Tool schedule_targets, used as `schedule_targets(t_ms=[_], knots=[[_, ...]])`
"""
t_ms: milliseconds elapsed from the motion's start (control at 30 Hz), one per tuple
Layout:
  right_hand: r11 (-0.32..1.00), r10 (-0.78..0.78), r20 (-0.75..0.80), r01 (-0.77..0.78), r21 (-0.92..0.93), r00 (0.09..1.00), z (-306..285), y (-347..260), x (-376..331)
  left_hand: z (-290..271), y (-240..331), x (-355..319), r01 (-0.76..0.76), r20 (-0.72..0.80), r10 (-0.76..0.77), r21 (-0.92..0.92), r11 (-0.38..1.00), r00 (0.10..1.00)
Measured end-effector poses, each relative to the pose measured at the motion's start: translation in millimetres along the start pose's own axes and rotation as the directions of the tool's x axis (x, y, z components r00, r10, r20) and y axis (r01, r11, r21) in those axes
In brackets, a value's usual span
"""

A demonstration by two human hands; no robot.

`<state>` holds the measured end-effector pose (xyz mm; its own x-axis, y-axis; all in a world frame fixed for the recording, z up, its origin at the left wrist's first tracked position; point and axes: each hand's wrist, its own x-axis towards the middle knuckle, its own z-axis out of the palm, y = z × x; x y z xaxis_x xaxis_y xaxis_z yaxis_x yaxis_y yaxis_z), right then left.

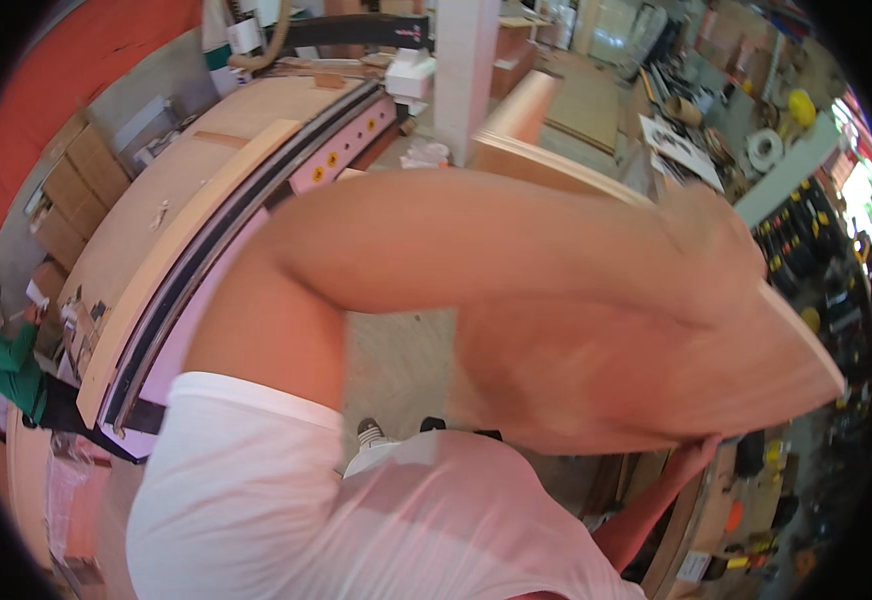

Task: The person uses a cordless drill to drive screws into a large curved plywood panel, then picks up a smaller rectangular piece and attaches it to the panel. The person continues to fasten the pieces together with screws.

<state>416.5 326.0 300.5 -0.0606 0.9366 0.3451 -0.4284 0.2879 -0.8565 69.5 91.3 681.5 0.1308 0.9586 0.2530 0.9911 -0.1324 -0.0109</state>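
Observation:
A large flat wooden panel [576,385] is held up on edge in front of my body, toward the right. My left arm reaches across the view, and my left hand [711,245] is closed over the panel's upper right part, blurred by motion. Low on the right, my right hand [696,455] grips the panel's bottom edge, its fingers partly behind the board. Beyond my left forearm a pale wooden edge [556,160] shows; whether it belongs to the same panel I cannot tell.
On the left stands a long machine bed [216,160] with a pale board along its side rail. A person in green [11,360] is at its near end. A white column [466,60] rises behind. Tools and materials crowd the right, with a wooden bench edge [691,520] near my right arm.

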Motion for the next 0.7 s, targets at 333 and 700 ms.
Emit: schedule_targets(t_ms=[333,700], knots=[[0.988,-0.085,0.019,0.087,-0.125,0.996,136,-31,-77,-32,-32,-78,0.150,-0.269,-0.155,-0.038,0.988,0.950],[1.000,0.013,0.001,-0.013,-0.023,1.000,281,-67,-175,-43,-78,-115,0.097,-0.410,-0.236,-0.331,0.939,0.881]])
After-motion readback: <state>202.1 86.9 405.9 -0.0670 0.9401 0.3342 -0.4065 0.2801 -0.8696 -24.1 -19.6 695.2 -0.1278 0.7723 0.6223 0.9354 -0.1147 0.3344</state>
